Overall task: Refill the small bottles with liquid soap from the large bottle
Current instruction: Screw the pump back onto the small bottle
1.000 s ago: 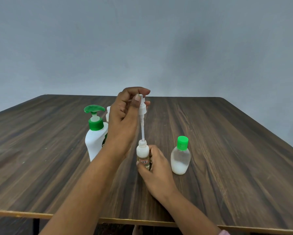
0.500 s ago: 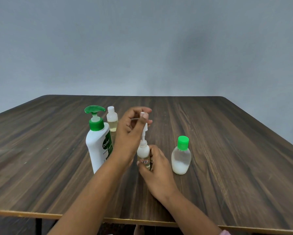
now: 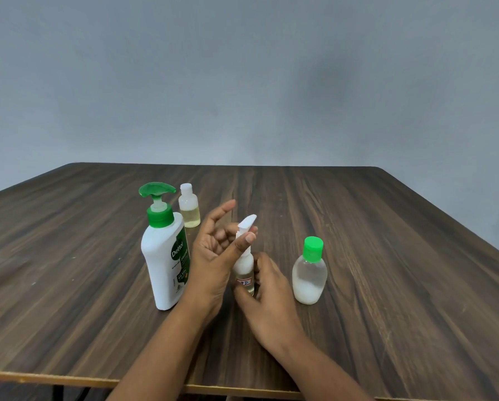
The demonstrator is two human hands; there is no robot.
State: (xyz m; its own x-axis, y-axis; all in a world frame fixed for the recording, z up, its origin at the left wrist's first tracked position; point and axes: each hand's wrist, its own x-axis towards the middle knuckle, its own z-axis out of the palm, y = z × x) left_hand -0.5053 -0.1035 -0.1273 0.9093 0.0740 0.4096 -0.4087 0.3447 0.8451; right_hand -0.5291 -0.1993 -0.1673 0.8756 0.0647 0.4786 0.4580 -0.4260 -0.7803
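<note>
A small clear spray bottle (image 3: 244, 270) with a red-marked label stands on the table at centre. My right hand (image 3: 271, 302) grips its body from the right and behind. Its white pump head (image 3: 247, 222) sits in the neck, tilted. My left hand (image 3: 213, 261) pinches the pump's collar between thumb and curled fingers, with the index finger raised. The large white soap bottle (image 3: 164, 264) with a green pump stands just left of my left hand. A small green-capped bottle (image 3: 309, 273), white liquid in its lower part, stands to the right.
Another small bottle (image 3: 189, 209) with a white cap and yellowish liquid stands behind the large bottle. The dark wooden table (image 3: 387, 285) ends at a near edge by my forearms. A grey wall rises behind.
My left hand came down and lowered the pump with its long tube into the small spray bottle. The right hand kept its hold on the bottle.
</note>
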